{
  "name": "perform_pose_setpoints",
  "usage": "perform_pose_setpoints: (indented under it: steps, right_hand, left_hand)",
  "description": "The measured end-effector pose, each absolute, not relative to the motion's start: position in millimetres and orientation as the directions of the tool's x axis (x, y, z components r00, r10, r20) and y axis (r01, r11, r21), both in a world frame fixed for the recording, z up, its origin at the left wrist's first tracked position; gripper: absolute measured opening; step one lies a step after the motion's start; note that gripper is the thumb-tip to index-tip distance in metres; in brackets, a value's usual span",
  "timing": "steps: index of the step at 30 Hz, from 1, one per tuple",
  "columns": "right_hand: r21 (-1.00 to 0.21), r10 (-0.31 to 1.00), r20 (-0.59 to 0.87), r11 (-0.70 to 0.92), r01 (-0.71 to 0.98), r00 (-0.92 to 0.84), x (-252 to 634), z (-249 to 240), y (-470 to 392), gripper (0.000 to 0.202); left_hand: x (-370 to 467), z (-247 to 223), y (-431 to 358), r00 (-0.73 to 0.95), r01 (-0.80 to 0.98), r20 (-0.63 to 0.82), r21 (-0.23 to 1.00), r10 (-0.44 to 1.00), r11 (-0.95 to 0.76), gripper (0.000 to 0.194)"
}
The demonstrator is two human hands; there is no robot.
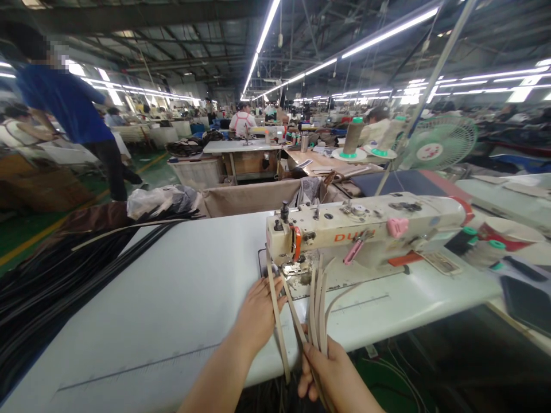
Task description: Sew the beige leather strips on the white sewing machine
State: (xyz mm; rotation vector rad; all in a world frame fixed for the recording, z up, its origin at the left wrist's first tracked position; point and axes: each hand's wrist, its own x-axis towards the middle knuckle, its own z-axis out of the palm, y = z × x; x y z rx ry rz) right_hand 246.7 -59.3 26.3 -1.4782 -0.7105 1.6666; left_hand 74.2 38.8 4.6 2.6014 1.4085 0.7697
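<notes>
The right hand (331, 373) is near the bottom edge, curled around a bunch of thin tan strips (317, 312). It holds them tight at their near end. The strips fan out and go up from the hand to the foot of the sewing machine (365, 229). The left hand (258, 312) lies flat on the white table (172, 298), just left of the strips. Its fingers are spread a little and point at the machine. One long strip (278, 327) runs under its fingertips and hangs over the near edge of the table.

The sewing machine is cream with orange letters on the front. A pink clip (396, 226) sits on it, toward the right. Past the machine, farther away, two big spools of thread (353, 137) stand on green bases, and a green fan (439, 143) is to their right.

On the left side of the table lies a big pile of long dark strips (64, 275). A clear plastic bag (159, 201) sits at the far end of that pile. Far off on the left, a person in a blue shirt (64, 103) stands on the green floor. More people work at tables in the far middle of the room under long bright lights.
</notes>
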Motion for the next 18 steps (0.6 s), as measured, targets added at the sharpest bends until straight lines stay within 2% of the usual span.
perform_pose_setpoints:
  steps: [7, 12, 16, 18]
  right_hand:
    - [-0.823, 0.847, -0.531, -0.523, -0.220, -0.026, 243, 19, -54, 0.077]
    - [-0.848, 0.893, -0.449, -0.441, -0.293, -0.045, 247, 24, -57, 0.059]
    - [-0.818, 0.862, -0.502, -0.498, -0.287, -0.067, 255, 10, -58, 0.072]
    - [-0.835, 0.884, -0.462, -0.460, -0.300, -0.070, 261, 1, -59, 0.072]
  left_hand:
    - [75, 2, 39, 0.444, 0.754, 0.423, 0.299, 0.790, -0.584, 0.042]
    - [75, 3, 39, 0.456, 0.769, 0.401, 0.271, 0.794, -0.579, 0.044]
    - [75, 1, 39, 0.455, 0.778, 0.408, 0.250, 0.792, -0.576, 0.043]
    - [74, -4, 40, 0.451, 0.781, 0.419, 0.244, 0.788, -0.576, 0.043]
